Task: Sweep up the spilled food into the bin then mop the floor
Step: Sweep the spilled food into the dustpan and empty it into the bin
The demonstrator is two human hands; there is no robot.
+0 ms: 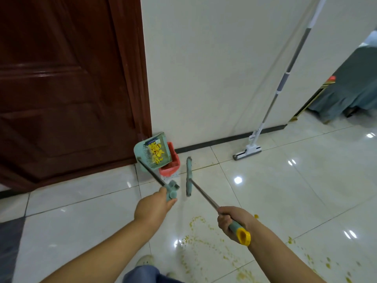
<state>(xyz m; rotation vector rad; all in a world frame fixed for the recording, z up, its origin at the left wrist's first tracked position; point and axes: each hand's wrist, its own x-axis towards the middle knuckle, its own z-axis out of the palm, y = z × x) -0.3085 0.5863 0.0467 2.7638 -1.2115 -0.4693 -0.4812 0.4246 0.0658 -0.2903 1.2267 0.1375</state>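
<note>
My left hand [155, 205] grips the handle of a green dustpan [142, 148], which is lifted and tilted over a small red bin [173, 160] by the door frame. Yellow food pieces [156, 153] lie inside the pan. My right hand [231, 220] grips the green and yellow handle of a broom, and its green head [189, 176] hangs just above the floor to the right of the bin. Yellow smears and crumbs [200, 240] stain the white tiles near my feet. A mop [247, 152] leans against the white wall.
A dark red door [61, 88] fills the left side. A black skirting [224, 139] runs along the wall. At the far right is a grey covered piece of furniture [350, 86]. My shoe [145, 261] and trouser leg show at the bottom.
</note>
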